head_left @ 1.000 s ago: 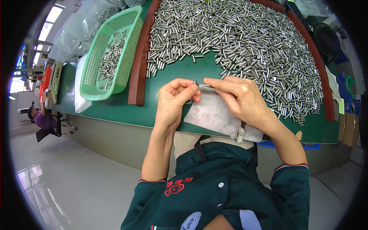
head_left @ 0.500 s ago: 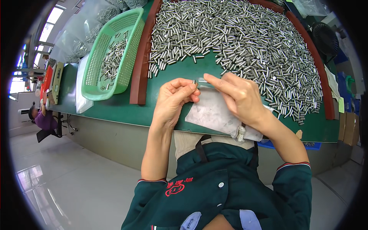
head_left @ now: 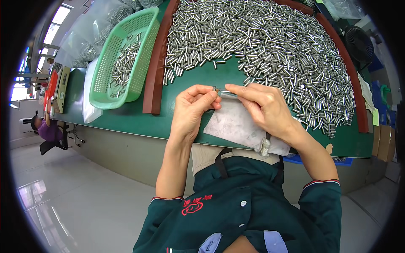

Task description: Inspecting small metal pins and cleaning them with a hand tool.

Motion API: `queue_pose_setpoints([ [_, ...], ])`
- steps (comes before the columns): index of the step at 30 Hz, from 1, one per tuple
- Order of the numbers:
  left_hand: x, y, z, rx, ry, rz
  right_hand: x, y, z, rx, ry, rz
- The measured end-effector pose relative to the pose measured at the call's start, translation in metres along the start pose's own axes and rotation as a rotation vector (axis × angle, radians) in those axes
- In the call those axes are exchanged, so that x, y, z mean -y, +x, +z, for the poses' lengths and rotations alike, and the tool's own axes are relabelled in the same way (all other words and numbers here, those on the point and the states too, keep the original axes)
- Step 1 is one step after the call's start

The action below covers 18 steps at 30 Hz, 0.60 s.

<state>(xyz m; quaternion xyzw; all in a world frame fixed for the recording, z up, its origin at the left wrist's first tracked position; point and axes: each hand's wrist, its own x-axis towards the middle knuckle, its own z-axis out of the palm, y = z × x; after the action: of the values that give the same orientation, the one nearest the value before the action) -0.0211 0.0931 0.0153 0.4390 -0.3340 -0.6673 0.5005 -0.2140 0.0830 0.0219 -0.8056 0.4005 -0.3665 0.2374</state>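
Observation:
My left hand (head_left: 195, 105) pinches a small steel pin (head_left: 214, 89) between thumb and fingertips, at the table's near side. Facing it, my right hand (head_left: 265, 107) is closed around a slim metal tool (head_left: 225, 91) with its forefinger stretched along the top. The tool's thin tip points left and reaches the pin; whether they touch is too small to tell. Most of the tool is hidden in my palm. Beneath both hands lies a smudged whitish cloth or sheet (head_left: 234, 122). Beyond them spreads a large heap of steel pins (head_left: 261, 46) on the green tabletop (head_left: 190, 86).
Red-brown bars (head_left: 152, 80) border the heap left and right. A green perforated basket (head_left: 139, 80) holding pins stands left, near clear plastic bags (head_left: 90, 36) of parts. A black fan (head_left: 357, 44) is at far right. Another person in purple (head_left: 49, 130) sits at far left.
My right hand has shifted slightly, and the tool's tip is now closer to the pin in my left hand. My left hand has hardly moved.

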Motion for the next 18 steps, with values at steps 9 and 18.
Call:
queue_pose_setpoints([
  [9, 0.012, 0.002, 0.006, -0.065, 0.096, 0.143, -0.001, 0.000, -0.001, -0.002, -0.044, 0.016],
  [18, 0.010, -0.002, 0.010, -0.096, 0.067, 0.268, 0.015, -0.001, -0.005, -0.058, -0.330, -0.068],
])
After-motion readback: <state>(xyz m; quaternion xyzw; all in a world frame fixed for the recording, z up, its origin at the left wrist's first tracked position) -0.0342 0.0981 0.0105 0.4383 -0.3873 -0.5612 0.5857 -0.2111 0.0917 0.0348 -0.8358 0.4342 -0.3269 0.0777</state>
